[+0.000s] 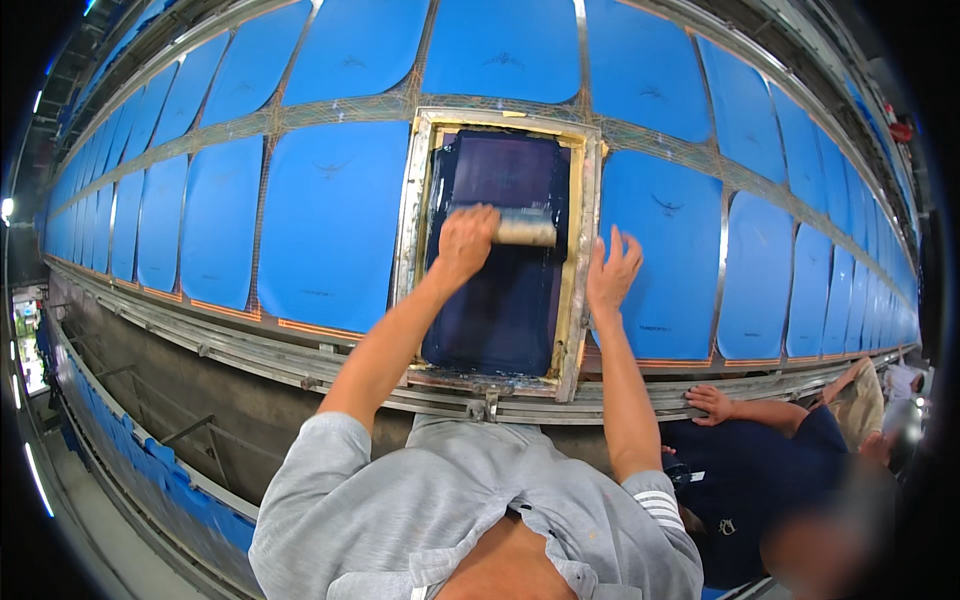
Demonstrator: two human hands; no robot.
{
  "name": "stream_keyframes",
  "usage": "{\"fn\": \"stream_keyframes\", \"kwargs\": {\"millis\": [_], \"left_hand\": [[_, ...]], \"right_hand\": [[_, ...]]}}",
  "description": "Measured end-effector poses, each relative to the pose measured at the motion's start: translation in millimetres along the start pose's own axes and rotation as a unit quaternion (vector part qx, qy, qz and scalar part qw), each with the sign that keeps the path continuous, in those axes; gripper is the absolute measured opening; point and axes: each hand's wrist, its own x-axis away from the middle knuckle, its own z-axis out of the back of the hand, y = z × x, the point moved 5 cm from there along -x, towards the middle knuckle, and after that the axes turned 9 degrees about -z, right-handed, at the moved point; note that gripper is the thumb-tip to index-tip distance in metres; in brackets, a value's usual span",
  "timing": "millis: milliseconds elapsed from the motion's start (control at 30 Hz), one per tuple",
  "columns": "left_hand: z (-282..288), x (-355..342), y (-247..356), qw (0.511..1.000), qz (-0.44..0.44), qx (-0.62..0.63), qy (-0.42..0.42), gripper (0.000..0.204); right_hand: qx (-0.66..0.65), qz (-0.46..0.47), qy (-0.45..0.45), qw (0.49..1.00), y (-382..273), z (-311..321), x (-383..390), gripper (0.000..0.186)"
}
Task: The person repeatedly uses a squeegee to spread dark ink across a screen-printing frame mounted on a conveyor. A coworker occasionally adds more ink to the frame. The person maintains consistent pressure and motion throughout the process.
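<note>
The left hand [466,240] is closed around the pale handle of a squeegee [518,229], which lies across the dark navy ink inside a rectangular printing screen frame [586,250]. The right hand [612,272], fingers spread and holding nothing, rests flat on the frame's right rail. Blue fabric panels [330,225] with small dark emblems lie in rows on the long surface to either side of both hands. Another person's hand [712,402] rests on the metal rail, lower right.

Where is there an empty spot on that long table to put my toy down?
The blue panels left of the printing frame and right of it lie bare. The frame itself is crowded: the left hand grips the squeegee on the inky screen, and the right hand presses the frame's right edge.
</note>
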Motion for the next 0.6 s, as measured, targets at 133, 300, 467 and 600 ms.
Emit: {"fn": "stream_keyframes", "kwargs": {"millis": [133,300,467,600], "left_hand": [[-25.4,-76.9,-65.7,0.993,0.068,0.005,-0.092,0.013],[-24.1,-170.7,-117.3,0.976,0.07,0.01,-0.207,0.014],[-37.1,-202.3,-124.4,0.96,0.097,0.0,-0.263,0.019],[-44.5,-165.2,-55.7,0.977,0.04,0.062,-0.202,0.014]], "right_hand": [[-0.099,0.177,-0.018,0.979,-90.6,-5.9,-84.0,0.04],[-0.004,0.291,-0.294,0.91,-174.2,-59.0,-184.8,0.041],[0.148,0.282,-0.322,0.892,-167.7,-125.1,-209.2,0.023],[0.138,0.209,-0.285,0.925,-111.4,-101.5,-148.9,0.015]]}}
